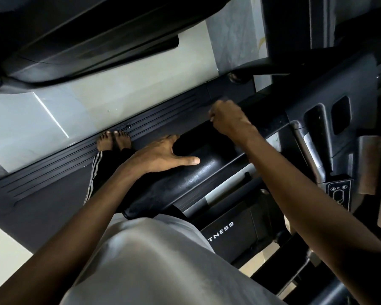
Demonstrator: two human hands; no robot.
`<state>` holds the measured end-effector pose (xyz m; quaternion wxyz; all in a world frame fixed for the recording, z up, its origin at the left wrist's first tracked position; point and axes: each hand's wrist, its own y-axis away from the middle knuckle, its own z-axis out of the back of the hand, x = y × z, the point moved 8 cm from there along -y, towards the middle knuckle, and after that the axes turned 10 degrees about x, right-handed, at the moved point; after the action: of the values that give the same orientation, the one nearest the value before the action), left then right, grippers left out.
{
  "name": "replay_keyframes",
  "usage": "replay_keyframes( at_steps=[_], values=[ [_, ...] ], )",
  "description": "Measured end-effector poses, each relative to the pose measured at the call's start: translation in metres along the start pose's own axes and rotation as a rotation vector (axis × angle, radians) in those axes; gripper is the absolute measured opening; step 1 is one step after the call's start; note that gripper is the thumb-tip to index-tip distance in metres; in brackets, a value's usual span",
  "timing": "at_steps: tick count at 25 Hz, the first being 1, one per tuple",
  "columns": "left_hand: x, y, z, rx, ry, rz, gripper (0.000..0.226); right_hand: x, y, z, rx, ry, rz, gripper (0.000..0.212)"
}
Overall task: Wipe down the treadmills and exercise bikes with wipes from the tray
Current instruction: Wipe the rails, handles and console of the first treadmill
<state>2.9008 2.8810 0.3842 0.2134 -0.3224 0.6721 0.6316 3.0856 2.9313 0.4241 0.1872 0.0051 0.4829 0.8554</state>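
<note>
I look straight down a dark treadmill. Its black padded handrail (pixel 185 183) runs diagonally across the middle. My left hand (pixel 161 155) lies on the rail, thumb stretched along the top, fingers wrapped over the far side. My right hand (pixel 227 119) is curled into a fist at the rail's upper end, near the console. No wipe shows in either hand, and the inside of the right fist is hidden. The tray is out of view.
The console (pixel 339 133) with cup pockets, a metal grip and a button pad fills the right. My bare feet (pixel 114 139) stand on the ribbed side rail (pixel 75 164). Pale tiled floor (pixel 119 89) separates this treadmill from another dark machine (pixel 75 40) at the top left.
</note>
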Motion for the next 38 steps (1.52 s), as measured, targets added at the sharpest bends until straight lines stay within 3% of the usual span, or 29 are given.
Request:
replay_keyframes(
  at_steps=[3, 8, 11, 14, 18, 22, 26, 31, 33, 36, 38],
  values=[
    [-0.002, -0.004, 0.000, -0.006, 0.000, 0.001, 0.107, -0.041, -0.006, 0.022, -0.076, 0.048, -0.153, 0.028],
    [-0.010, -0.015, 0.000, 0.016, 0.034, -0.011, 0.108, -0.009, 0.002, -0.005, -0.001, -0.012, 0.081, 0.026],
    [-0.012, -0.018, 0.001, 0.014, 0.055, -0.010, 0.108, -0.051, 0.022, 0.006, -0.198, -0.149, -0.015, 0.023],
    [-0.020, -0.019, 0.003, -0.010, 0.010, -0.014, 0.100, -0.067, 0.073, 0.002, -0.452, -0.250, 0.015, 0.022],
    [-0.041, -0.019, 0.003, -0.042, -0.077, -0.041, 0.091, -0.084, 0.116, -0.028, -0.519, -0.457, 0.060, 0.017],
    [-0.055, -0.018, -0.005, -0.117, -0.180, 0.005, 0.105, -0.128, 0.120, -0.029, -0.668, -0.629, -0.107, 0.021],
    [-0.063, -0.017, -0.008, -0.181, -0.185, 0.029, 0.105, -0.102, 0.120, -0.036, -0.678, -0.564, 0.103, 0.017],
    [-0.073, -0.021, -0.011, -0.205, -0.171, 0.032, 0.099, -0.172, 0.105, -0.007, -0.810, -0.645, -0.022, 0.019],
    [-0.081, -0.026, -0.011, -0.219, -0.165, 0.033, 0.098, -0.156, 0.102, -0.013, -0.761, -0.577, 0.037, 0.019],
    [-0.097, -0.031, -0.015, -0.260, -0.178, 0.038, 0.096, -0.124, 0.105, -0.028, -0.649, -0.478, 0.272, 0.019],
    [-0.100, -0.031, -0.017, -0.281, -0.164, 0.046, 0.095, -0.145, 0.099, -0.019, -0.684, -0.510, 0.273, 0.019]
  ],
)
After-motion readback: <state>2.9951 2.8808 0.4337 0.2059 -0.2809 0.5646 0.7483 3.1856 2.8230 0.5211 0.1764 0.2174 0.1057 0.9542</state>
